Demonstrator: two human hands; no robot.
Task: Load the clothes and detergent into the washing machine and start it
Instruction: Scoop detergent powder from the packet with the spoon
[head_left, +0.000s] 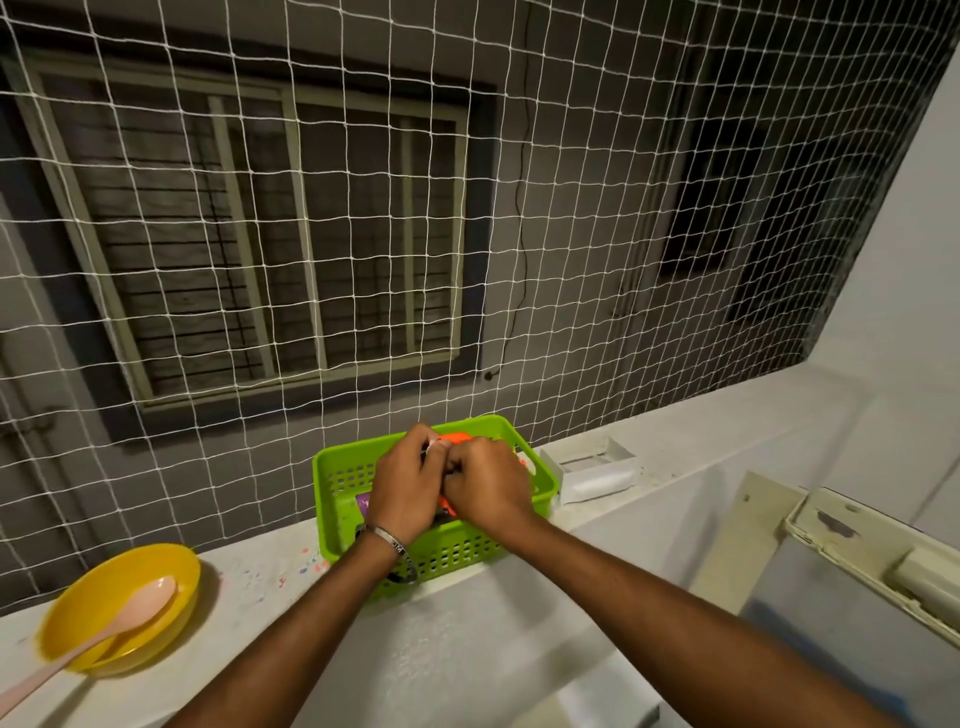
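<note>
A green plastic basket stands on the white ledge in front of the netting. Both my hands are over the basket, pressed close together. My left hand and my right hand are both closed on an orange packet, which shows above and below my fingers. Most of the packet is hidden by my hands. A purple item lies inside the basket at its left. The raised lid of the washing machine is at the lower right; its drum is out of view.
A yellow bowl with a pink spoon sits on the ledge at the left. A white soap dish is right of the basket. White netting closes the opening behind the ledge.
</note>
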